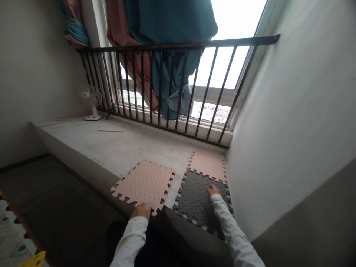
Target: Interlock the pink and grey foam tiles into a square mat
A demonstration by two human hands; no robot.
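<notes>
My left hand (141, 211) is closed on the near edge of a pink foam tile (147, 181) with jigsaw edges, whose front corner juts past the ledge. My right hand (214, 190) is over the right part of a dark grey foam tile (196, 194), thumb and fingers slightly apart and holding nothing. Behind the grey tile, a second pink foam tile (208, 165) lies against its far edge, near the wall. A strip of bare ledge separates the left pink tile from the grey one.
The concrete ledge (91, 144) runs below a dark metal railing (169, 89) and window. A small fan (90, 100) and a thin wooden strip (110, 130) stand and lie at its left. A white wall (292, 118) borders the right. Curtains (169, 22) hang behind the railing.
</notes>
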